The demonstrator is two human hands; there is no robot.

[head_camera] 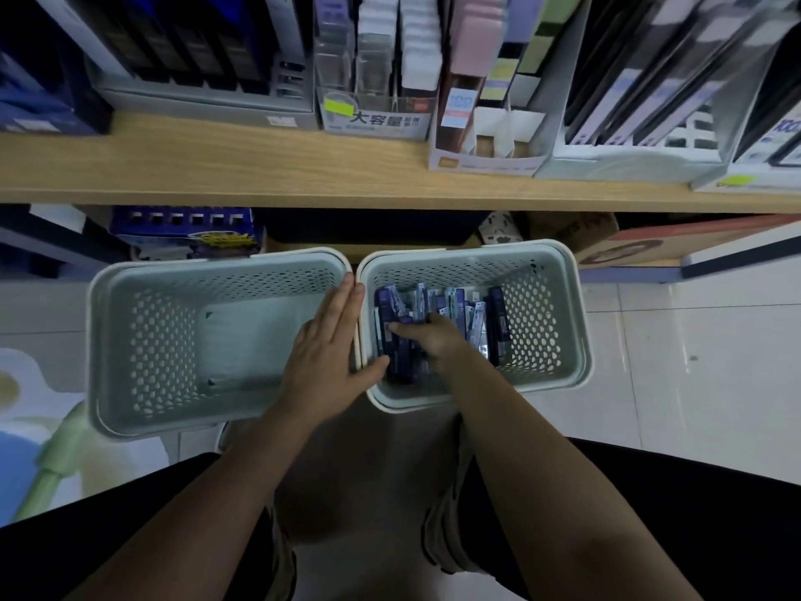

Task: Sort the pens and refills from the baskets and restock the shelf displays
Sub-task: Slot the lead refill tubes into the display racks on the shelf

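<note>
Two pale green perforated baskets stand side by side on the floor below a wooden shelf. The left basket [143,340] holds nothing. The right basket [542,314] holds several dark blue and clear packs of pens and refills [459,305]. My left hand [329,344] lies flat with straight fingers along the touching rims of the two baskets, thumb over the right basket's edge. My right hand [433,336] reaches down into the right basket, fingers curled round a dark blue pack [398,357] in the pile.
The wooden shelf [260,167] above carries file holders, clear organisers with a yellow tag [372,80] and boxed folders [490,101]. Boxes sit under the shelf behind the baskets. White tiled floor [693,362] lies to the right; a coloured mat [26,405] to the left.
</note>
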